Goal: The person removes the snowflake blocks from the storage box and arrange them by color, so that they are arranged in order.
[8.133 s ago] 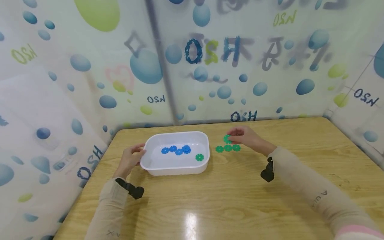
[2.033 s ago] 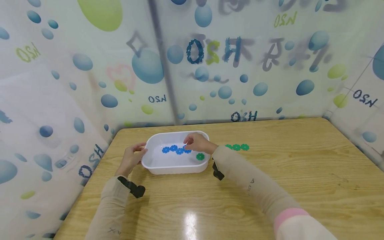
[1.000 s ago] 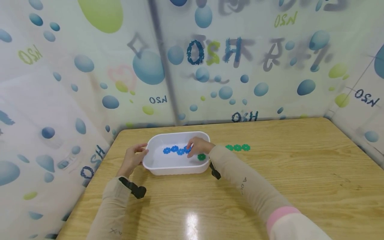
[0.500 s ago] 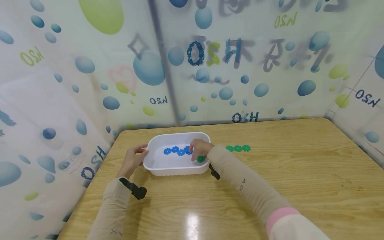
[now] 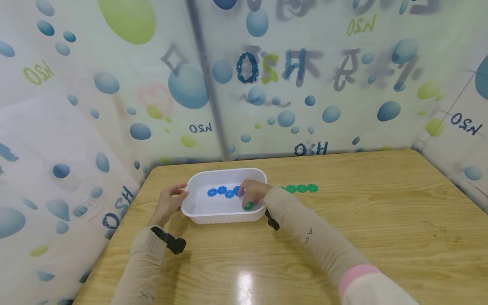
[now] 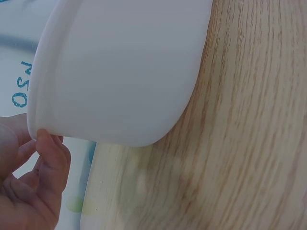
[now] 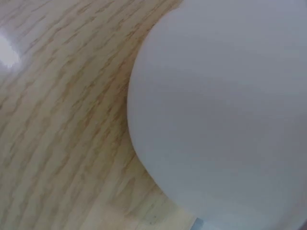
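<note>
- Since half a second ago, the loose green piece (image 5: 248,206) has shifted slightly left and nearer to us inside the white tray (image 5: 223,218), and the right hand (image 5: 253,190) has dipped a little with it.
- We see that piece right at the lowest fingertip of the right hand, just beside the tray's near wall, toward the right end.
- Our right hand reaches over the tray's right end, fingers bent downward; we cannot tell whether they pinch the piece or only touch it.
- We hold the tray's left end with the left hand (image 5: 167,203), thumb and fingers closed on the rim.
- Blue flower-shaped pieces (image 5: 222,190) lie left of our right hand, the rightmost partly covered by it.
- Outside, a row of green pieces (image 5: 302,188) lies on the counter (image 5: 381,220), its left end partly behind our right sleeve (image 5: 316,233).
</note>
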Motion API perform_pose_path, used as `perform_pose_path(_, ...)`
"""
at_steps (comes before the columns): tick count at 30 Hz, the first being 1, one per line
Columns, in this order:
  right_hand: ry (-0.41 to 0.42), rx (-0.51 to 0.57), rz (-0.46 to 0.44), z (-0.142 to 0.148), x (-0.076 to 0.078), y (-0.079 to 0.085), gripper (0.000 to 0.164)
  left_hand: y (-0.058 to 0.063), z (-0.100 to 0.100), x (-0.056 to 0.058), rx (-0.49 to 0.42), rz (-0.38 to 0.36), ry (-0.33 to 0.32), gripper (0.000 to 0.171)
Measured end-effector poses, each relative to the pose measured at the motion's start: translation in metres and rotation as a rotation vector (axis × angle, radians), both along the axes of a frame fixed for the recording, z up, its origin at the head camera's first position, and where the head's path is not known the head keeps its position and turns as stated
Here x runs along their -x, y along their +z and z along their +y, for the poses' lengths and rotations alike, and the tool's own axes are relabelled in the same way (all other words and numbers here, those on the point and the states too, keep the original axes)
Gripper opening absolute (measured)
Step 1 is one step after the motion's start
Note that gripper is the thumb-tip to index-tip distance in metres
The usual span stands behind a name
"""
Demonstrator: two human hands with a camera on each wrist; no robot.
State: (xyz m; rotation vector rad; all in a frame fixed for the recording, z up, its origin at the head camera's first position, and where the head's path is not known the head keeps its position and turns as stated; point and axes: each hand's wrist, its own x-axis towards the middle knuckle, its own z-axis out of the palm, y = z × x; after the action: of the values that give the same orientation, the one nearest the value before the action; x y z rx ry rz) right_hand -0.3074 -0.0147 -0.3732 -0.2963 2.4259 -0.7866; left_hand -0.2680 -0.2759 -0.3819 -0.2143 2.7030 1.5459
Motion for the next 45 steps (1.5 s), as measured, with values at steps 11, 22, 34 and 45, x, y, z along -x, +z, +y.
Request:
perform_pose_path(11,0.011,0.167,0.028,-0.003,-0.003,-0.016,0.031,-0.002,0.002,0.000,0.008,0.005,0.007,0.040)
perform_pose_path(22,0.093,0.247,0.025,-0.007,0.001,-0.025,0.031,-0.002,0.001,0.000,0.002,0.018,0.007,0.040)
perform_pose_path(34,0.276,0.172,0.092,-0.008,0.002,-0.024,0.027,0.000,0.000,0.000,-0.001,0.019,0.003,0.040)
perform_pose_path(45,0.316,0.114,0.116,-0.008,-0.001,-0.024,0.019,-0.003,0.000,0.000,-0.008,0.016,0.005,0.041)
